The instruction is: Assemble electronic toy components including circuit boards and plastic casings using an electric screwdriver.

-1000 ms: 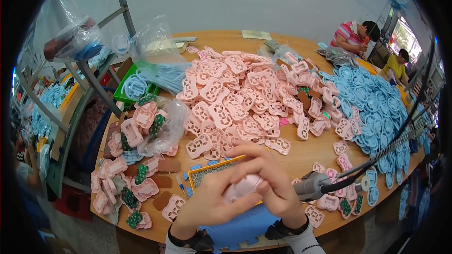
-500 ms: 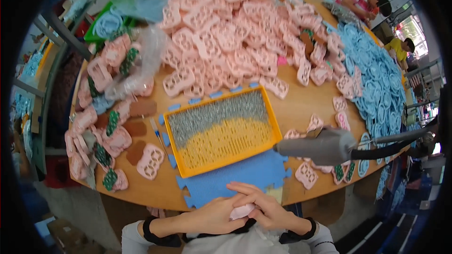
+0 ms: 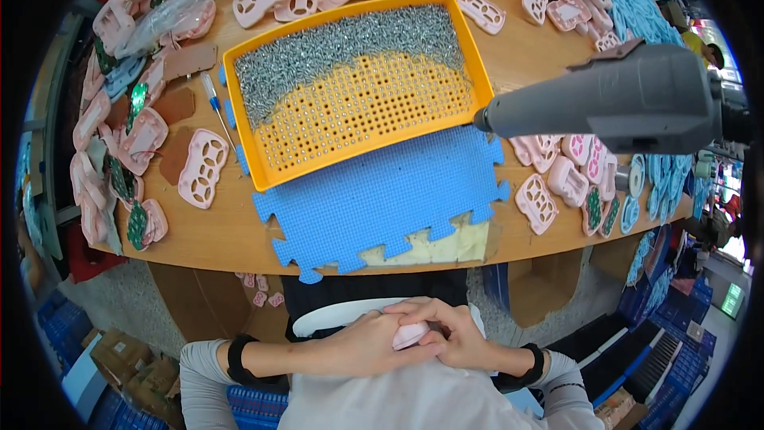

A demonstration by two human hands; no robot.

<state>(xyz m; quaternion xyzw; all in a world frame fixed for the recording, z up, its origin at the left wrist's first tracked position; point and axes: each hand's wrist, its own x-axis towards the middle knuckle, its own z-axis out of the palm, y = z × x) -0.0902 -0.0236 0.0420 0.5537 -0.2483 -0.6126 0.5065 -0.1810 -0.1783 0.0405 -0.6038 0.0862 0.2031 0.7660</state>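
Note:
Close to my body, below the table edge, my two hands meet around a small, smooth, pale pink piece (image 3: 411, 335). My left hand (image 3: 360, 345) reaches in from the left with its fingers tucked under the right one. From the other side my right hand (image 3: 452, 330) has its fingers bent over and around the piece. Only part of it shows between them, so its exact kind is hidden. Beyond my hands a yellow tray (image 3: 362, 158) of small silver screws rests partly on a blue foam mat (image 3: 390, 191); many screws stand in its holes.
A dark grey power screwdriver (image 3: 597, 103) juts in from the right, its tip at the tray. Pink plastic shells (image 3: 203, 169) lie left, right and behind, some with green circuit boards. A blue-capped pen (image 3: 213, 95) lies left. Light blue parts (image 3: 664, 183) are heaped at right.
My view has tilted down and nearer, so the tray, mat and screwdriver appear higher and larger. Both hands stay clasped around the pink piece, now seen clear of the table edge.

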